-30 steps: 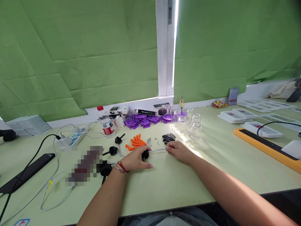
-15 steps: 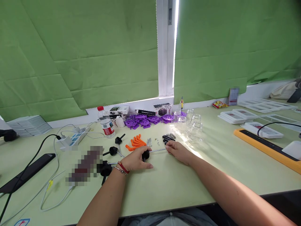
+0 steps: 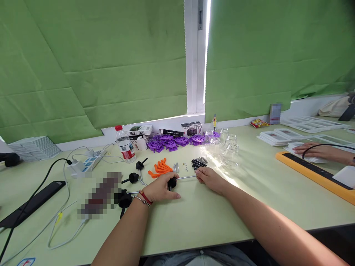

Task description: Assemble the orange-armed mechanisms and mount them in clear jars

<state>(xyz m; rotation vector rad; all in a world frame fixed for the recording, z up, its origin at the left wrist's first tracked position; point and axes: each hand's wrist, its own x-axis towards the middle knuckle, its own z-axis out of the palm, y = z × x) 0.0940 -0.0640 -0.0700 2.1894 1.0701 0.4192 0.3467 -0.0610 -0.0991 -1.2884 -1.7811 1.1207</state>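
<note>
A black knob-like part [image 3: 172,182] with a thin metal rod [image 3: 186,177] sits in my left hand [image 3: 163,188], whose fingers bend around it while the thumb extends along the table. The rod points right, and its far end is pinched by my right hand [image 3: 204,176]. Similar black parts with rods, one of them here [image 3: 134,178], lie left of my left hand. Beyond my hands are orange curved pieces [image 3: 160,168], short metal pins [image 3: 176,167], tiny screws [image 3: 185,167] and black cylindrical pieces [image 3: 198,162].
Purple parts [image 3: 166,142], clear glass jars [image 3: 230,153] and a water bottle [image 3: 125,146] stand farther back. Cables and a power strip [image 3: 93,161] lie left. At right, another person's hand [image 3: 314,150] touches white frames behind an orange power strip [image 3: 313,177].
Another person's hand has come in at the right, over the white frames. My own hands have barely moved.
</note>
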